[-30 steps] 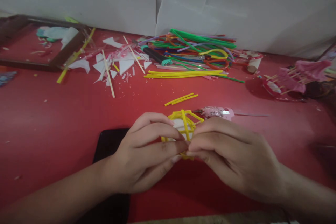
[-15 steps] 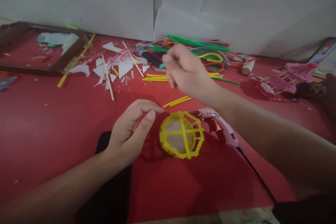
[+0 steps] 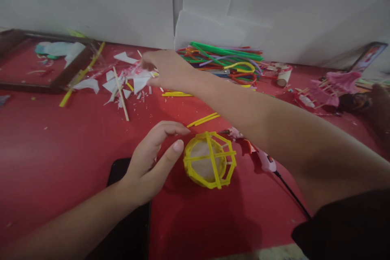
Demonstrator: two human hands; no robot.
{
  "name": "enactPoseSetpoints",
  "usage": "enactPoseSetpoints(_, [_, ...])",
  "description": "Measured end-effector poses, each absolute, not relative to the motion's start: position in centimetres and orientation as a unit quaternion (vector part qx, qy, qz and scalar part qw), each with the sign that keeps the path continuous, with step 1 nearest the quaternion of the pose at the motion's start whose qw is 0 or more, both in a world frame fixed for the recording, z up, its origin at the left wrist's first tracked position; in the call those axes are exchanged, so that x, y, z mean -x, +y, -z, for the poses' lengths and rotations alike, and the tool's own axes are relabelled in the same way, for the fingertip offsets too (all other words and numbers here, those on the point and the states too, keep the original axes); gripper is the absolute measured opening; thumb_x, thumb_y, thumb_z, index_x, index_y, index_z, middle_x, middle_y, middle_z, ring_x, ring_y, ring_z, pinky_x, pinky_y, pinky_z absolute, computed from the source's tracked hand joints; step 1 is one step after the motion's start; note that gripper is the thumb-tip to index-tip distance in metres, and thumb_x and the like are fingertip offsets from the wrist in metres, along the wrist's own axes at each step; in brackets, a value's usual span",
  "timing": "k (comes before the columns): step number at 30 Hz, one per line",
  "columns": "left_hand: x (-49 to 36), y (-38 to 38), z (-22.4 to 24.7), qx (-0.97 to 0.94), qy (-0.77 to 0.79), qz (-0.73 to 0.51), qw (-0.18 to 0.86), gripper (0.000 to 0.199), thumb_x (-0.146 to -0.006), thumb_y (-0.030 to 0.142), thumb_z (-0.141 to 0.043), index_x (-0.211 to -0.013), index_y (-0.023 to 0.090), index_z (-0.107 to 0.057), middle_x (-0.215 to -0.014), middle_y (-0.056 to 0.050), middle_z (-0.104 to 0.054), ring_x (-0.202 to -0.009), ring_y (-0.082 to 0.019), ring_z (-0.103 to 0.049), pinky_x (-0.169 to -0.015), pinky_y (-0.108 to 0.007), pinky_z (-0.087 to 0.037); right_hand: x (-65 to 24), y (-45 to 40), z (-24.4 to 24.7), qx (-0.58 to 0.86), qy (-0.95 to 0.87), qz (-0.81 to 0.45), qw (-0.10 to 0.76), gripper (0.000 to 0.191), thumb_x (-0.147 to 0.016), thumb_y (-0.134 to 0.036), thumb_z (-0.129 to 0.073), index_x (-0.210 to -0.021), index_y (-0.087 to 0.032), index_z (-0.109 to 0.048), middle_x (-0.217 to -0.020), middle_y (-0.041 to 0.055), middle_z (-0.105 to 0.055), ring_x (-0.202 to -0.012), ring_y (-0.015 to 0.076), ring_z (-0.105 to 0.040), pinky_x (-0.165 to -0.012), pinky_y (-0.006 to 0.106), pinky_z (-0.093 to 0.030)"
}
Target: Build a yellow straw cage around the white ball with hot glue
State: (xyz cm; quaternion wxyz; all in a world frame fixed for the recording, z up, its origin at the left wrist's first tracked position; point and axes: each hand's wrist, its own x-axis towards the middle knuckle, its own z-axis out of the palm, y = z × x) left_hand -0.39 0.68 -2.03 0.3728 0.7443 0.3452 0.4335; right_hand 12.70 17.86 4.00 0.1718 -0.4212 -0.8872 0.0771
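A small round cage of yellow strips (image 3: 217, 170), with two crossed strips over its top and a pale disc inside, stands on the red tabletop. My left hand (image 3: 154, 158) is just left of it, thumb and fingers apart and holding nothing. Stretched across to the back, my right hand (image 3: 169, 69) is over the white scraps (image 3: 140, 82) and a thin wooden stick (image 3: 139, 53). Its fingers bend downward, with their tips partly hidden, so whether they grip anything is unclear. Behind the cage lie short yellow sticks (image 3: 204, 120). Partly beneath my right forearm is a pink glue gun (image 3: 265, 161).
Coloured pipe-cleaner-like strands (image 3: 225, 53) are piled by the wall. Another wooden stick (image 3: 121, 94) lies among the scraps. At the left is a brown frame (image 3: 57, 83); a black flat object (image 3: 131, 219) lies under my left forearm. A pink stick model (image 3: 330, 91) sits at the right.
My right hand has moved left and away from me, from near the coloured strands to the scraps. My left hand stays beside the cage. The view has shifted slightly.
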Motion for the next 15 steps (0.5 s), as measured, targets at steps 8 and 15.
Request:
enactPoseSetpoints(8, [0.7,0.3,2.3,-0.822,0.277,-0.357,0.347,0.054,-0.096,0.051,-0.063,-0.141,0.025,-0.05,-0.138,-0.014,-0.054,-0.13,-0.03,-0.053,-0.112,-0.047,-0.048,-12.8,18.1,-4.2,0.447,-0.869,-0.102,0.186,0.019,-0.089,-0.023,-0.069,-0.072,-0.017,-0.06,-0.082,-0.0019,-0.071,-0.09,0.0142,-0.072,-0.085,0.027,-0.053])
enactPoseSetpoints(15, [0.5,0.3,2.7,-0.839,0.276,-0.299,0.361,0.117,-0.068,0.067,-0.085,-0.158,0.028,-0.021,-0.153,-0.023,-0.046,-0.141,-0.041,-0.052,-0.11,-0.057,-0.053,-11.9,19.1,-3.0,0.388,-0.884,-0.14,0.219,0.05,-0.106,-0.034,-0.03,-0.082,-0.006,-0.064,-0.088,-0.0084,-0.072,-0.093,0.0044,-0.073,-0.082,0.01,-0.05])
